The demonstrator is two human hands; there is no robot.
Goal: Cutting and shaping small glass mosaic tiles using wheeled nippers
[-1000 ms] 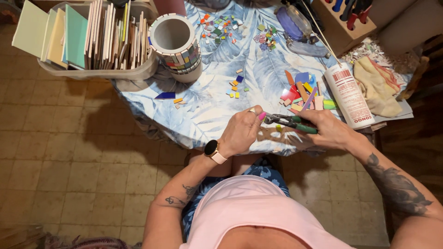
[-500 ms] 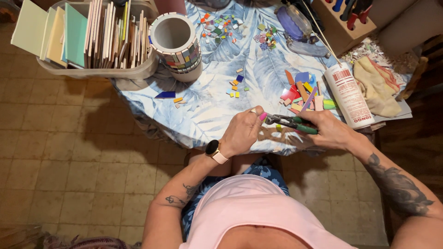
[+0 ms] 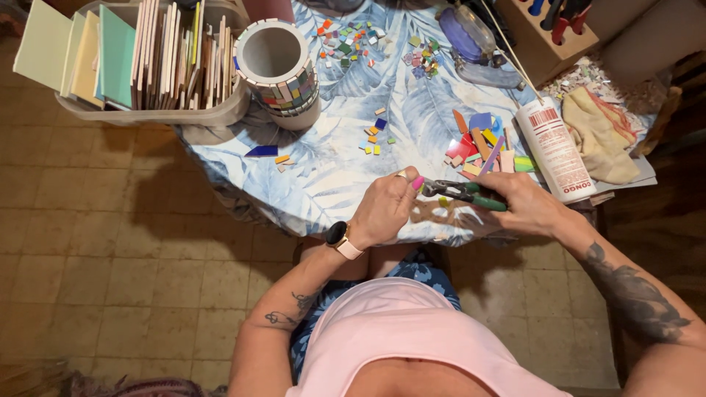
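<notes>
Ok so looking down from the head cam: nearest is the person's pink top and blue patterned lap, at 6 o'clock. Just above that, both hands meet over the near edge of the round table.

The left hand point(image 3: 384, 209), with a watch point(image 3: 339, 237) on the wrist, is curled closed and pinches a tiny pink tile piece point(image 3: 417, 182) at its fingertips. The right hand point(image 3: 528, 206) sits at 3 o'clock from the left one, wrapped tight around the green-handled nippers point(image 3: 463, 192). The tool's metal head points toward 9 o'clock and meets that pink piece right at the left fingertips. Can't really tell if the jaws are biting it or only touching.

The leaf-print tablecloth point(image 3: 331, 169) covers the table. At 12 o'clock from the nippers there's a pile of coloured tile strips point(image 3: 478, 143), red, blue, orange and yellow. Just beside that, toward 2 o'clock, a white glue bottle point(image 3: 553, 147) lies tilted, with a yellowish rag point(image 3: 599, 136) past it.

Small tile chips point(image 3: 375, 136) sit near the table's middle. Farther out at 11 o'clock stands a cylinder pot point(image 3: 279, 70) partly covered in mosaic squares, and at 10 o'clock a bin of tile sheets point(image 3: 147, 59) standing on edge. More loose chips point(image 3: 353, 37) are scattered at the far side, at 12.
</notes>
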